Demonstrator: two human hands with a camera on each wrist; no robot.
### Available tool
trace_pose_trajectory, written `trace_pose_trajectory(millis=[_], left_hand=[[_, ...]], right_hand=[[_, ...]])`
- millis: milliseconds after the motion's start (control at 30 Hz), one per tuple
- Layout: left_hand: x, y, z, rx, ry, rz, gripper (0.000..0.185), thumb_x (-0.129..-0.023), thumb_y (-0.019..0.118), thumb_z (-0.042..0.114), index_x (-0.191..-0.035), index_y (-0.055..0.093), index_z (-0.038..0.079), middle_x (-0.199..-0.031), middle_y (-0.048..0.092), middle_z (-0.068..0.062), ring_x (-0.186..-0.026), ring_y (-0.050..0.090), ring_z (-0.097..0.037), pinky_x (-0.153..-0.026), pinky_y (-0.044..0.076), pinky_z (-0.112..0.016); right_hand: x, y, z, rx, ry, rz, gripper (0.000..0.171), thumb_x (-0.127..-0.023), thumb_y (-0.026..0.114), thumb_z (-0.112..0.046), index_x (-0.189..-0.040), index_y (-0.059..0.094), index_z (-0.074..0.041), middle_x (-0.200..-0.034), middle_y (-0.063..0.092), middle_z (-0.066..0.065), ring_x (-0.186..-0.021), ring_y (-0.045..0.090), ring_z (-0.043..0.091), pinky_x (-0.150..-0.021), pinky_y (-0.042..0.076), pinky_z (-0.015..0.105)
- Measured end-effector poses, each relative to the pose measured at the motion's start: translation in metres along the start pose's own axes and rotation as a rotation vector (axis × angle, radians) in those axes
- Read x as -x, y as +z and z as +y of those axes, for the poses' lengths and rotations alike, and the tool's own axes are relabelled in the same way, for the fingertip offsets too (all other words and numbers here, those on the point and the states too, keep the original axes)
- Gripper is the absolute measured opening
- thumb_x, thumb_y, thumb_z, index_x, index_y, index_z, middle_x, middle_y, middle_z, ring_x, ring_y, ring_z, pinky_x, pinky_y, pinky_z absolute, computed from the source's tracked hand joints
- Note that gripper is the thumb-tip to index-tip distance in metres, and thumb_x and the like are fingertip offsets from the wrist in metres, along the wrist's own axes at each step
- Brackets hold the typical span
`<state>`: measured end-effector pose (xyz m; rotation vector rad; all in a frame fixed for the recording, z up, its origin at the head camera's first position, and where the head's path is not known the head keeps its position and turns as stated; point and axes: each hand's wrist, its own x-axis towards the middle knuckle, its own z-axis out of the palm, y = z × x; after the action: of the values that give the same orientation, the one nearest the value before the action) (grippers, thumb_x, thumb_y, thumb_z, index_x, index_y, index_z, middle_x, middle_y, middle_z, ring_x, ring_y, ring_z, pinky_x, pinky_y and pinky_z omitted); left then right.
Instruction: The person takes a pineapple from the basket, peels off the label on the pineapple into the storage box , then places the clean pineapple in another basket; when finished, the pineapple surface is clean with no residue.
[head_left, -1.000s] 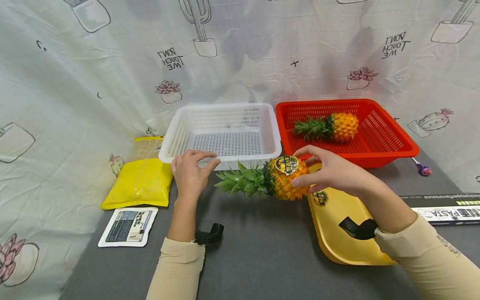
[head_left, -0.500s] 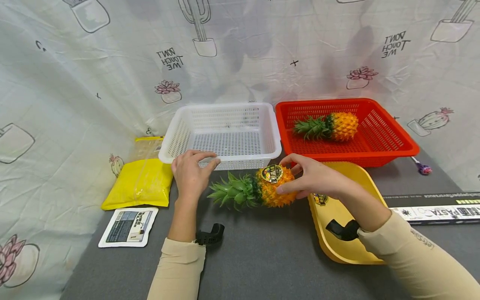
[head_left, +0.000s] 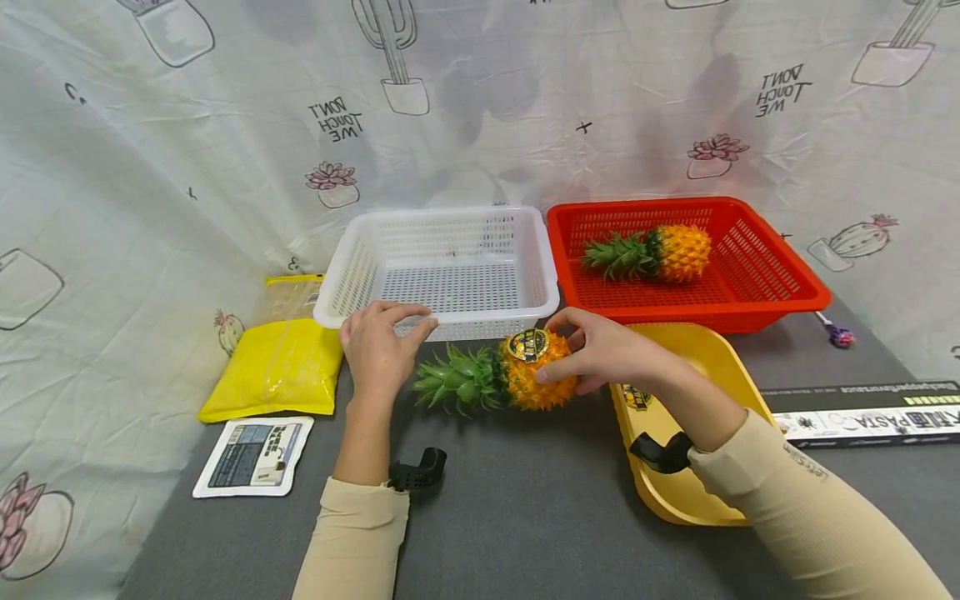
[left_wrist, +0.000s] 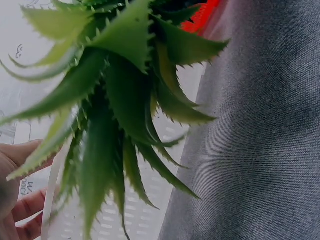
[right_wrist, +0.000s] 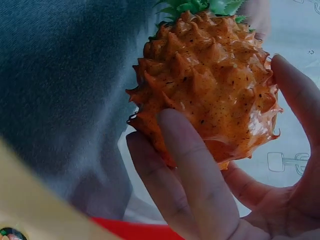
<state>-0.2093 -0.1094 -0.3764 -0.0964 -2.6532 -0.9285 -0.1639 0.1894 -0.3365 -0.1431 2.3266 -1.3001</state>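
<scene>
A small orange pineapple (head_left: 551, 387) with green leaves lies sideways in front of the person, a round black-and-gold sticker on its upper side. The right hand (head_left: 615, 354) grips its base end, with thumb and fingers spread around the body (right_wrist: 210, 85) in the right wrist view. The leafy crown (head_left: 459, 379) points toward the left hand (head_left: 381, 350), which is raised by the white basket's front rim. Its thumb and forefinger stand apart with nothing between them. In the left wrist view the leaves (left_wrist: 120, 100) cover much of the frame and part of the left hand.
Behind stand a white basket (head_left: 437, 318) and a red basket (head_left: 697, 315) holding another pineapple (head_left: 681, 252). A yellow tray (head_left: 645, 467) sits under the right forearm. At left are a yellow bag (head_left: 277, 367) and a white packet (head_left: 255, 457); at right, a pasta box (head_left: 870, 412) and lollipop (head_left: 840, 335).
The right hand has carried the pineapple leftward and somewhat nearer the person, so its crown is closer to the left hand. More of the yellow tray shows. The left hand has stayed in place.
</scene>
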Motion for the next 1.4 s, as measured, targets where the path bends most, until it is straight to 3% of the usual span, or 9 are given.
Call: trace_pose_trajectory(millis=[367,1067,1233,1400], left_hand=[[0.001,0.001,0.001,0.02,-0.001,-0.007,0.03,-0.093,0.078,0.039,-0.117,0.08,0.022,-0.128,0.069,-0.009,-0.127,0.052,-0.037,-0.12,0.021,-0.058],[0.001,0.001,0.0,0.024,0.003,0.01,0.03,-0.093,0.076,0.04,-0.117,0.08,0.022,-0.129,0.068,-0.009,-0.127,0.051,-0.037,-0.119,0.021,-0.057],[0.001,0.001,0.0,0.019,0.01,0.008,0.03,-0.093,0.077,0.039,-0.117,0.08,0.022,-0.128,0.068,-0.01,-0.125,0.051,-0.038,-0.118,0.022,-0.058],[0.002,0.0,0.001,0.022,0.022,0.015,0.028,-0.094,0.076,0.037,-0.116,0.081,0.02,-0.128,0.068,-0.011,-0.125,0.051,-0.037,-0.118,0.023,-0.058]], right_hand=[[-0.012,0.013,-0.001,-0.034,-0.01,-0.06,0.069,-0.084,0.087,-0.031,-0.135,0.046,-0.009,-0.114,0.064,0.019,-0.095,0.07,0.026,-0.08,0.064,0.043],[-0.026,0.019,0.004,0.009,0.014,-0.093,0.075,-0.084,0.086,-0.03,-0.14,0.043,-0.006,-0.131,0.058,0.023,-0.111,0.065,0.032,-0.084,0.063,0.044],[-0.026,0.018,0.005,0.04,0.009,-0.099,0.078,-0.083,0.087,-0.033,-0.145,0.043,-0.009,-0.134,0.057,0.022,-0.116,0.062,0.032,-0.083,0.063,0.042],[-0.026,0.017,0.004,0.068,0.001,-0.124,0.08,-0.083,0.087,-0.032,-0.148,0.044,-0.012,-0.13,0.06,0.021,-0.111,0.064,0.03,-0.083,0.062,0.042]])
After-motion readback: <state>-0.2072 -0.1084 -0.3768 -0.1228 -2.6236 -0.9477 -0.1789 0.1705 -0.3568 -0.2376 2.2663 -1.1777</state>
